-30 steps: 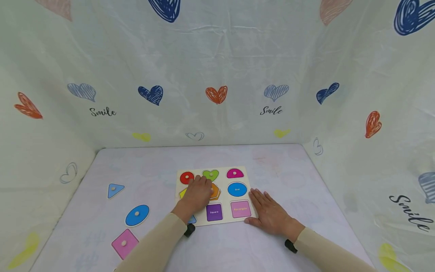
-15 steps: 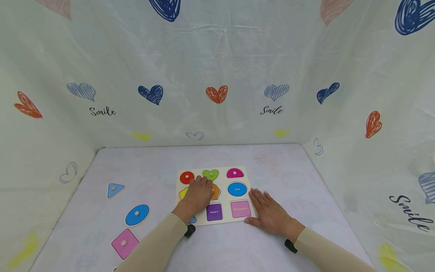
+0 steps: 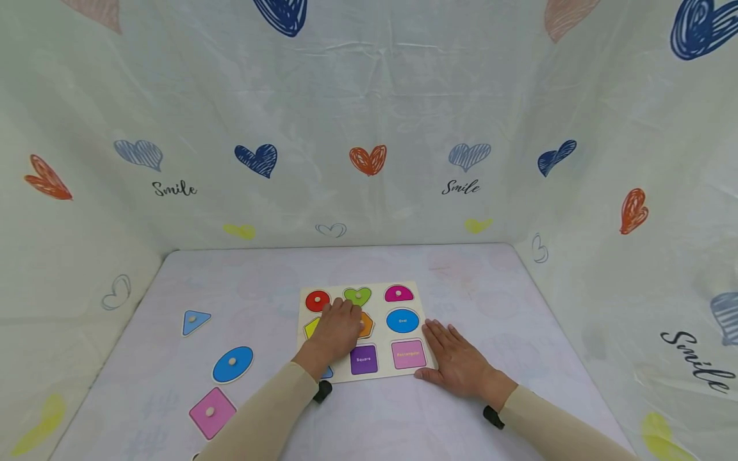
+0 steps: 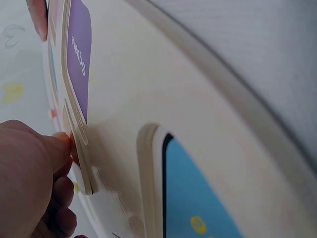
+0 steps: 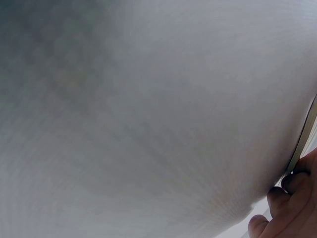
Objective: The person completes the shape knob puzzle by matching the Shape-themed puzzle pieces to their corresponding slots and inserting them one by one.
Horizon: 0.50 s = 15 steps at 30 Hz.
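A wooden shape-puzzle board (image 3: 377,374) lies on the table in the head view. My left hand (image 3: 336,330) rests over its middle row. Its curled fingers hold the orange hexagon piece (image 3: 366,325), which sits slightly askew in its slot. In the left wrist view the fingertips (image 4: 58,145) press against that piece's raised edge, next to the purple "Square" slot (image 4: 79,59) and the blue triangle slot (image 4: 198,198). My right hand (image 3: 455,362) lies flat on the table with straight fingers, its thumb side against the board's right edge (image 5: 304,139).
Loose on the table at the left lie a blue triangle piece (image 3: 195,321), a blue oval piece (image 3: 232,365) and a pink square piece (image 3: 211,412). A red circle (image 3: 317,300), green heart (image 3: 357,296) and magenta semicircle (image 3: 398,294) sit in the board. Heart-print cloth walls surround the table.
Almost nothing: the left hand has shifted very slightly on the orange piece. The right hand has not moved.
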Tool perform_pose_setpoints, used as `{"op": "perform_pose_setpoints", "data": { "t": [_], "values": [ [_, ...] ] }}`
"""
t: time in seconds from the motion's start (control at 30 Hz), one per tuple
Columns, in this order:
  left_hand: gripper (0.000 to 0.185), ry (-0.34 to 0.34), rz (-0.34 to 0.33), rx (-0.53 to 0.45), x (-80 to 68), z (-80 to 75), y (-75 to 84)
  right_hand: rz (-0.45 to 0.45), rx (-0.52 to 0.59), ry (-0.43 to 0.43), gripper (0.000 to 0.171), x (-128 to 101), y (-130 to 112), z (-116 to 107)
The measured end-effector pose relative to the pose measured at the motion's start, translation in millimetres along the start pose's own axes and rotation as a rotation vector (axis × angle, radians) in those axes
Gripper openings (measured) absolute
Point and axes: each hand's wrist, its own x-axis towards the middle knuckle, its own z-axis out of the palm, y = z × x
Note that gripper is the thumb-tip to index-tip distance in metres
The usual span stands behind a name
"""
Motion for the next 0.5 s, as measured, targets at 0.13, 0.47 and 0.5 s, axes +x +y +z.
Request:
{"op": "perform_pose_setpoints", "data": {
  "t": [0.13,0.47,0.5],
  "values": [
    [0.043,0.004,0.010,0.004,0.2,1.0,0.2,0.000,0.008,-0.005,0.102,-0.2,0.0,-0.7],
    [0.045,-0.010,0.005,0.015,-0.6,-0.5,0.9,0.004,0.016,-0.011,0.102,-0.1,0.1,-0.3],
    [0.045,-0.011,0.007,0.023,-0.6,-0.7,0.9,0.003,0.017,-0.009,0.102,-0.2,0.0,-0.3]
  ]
}}
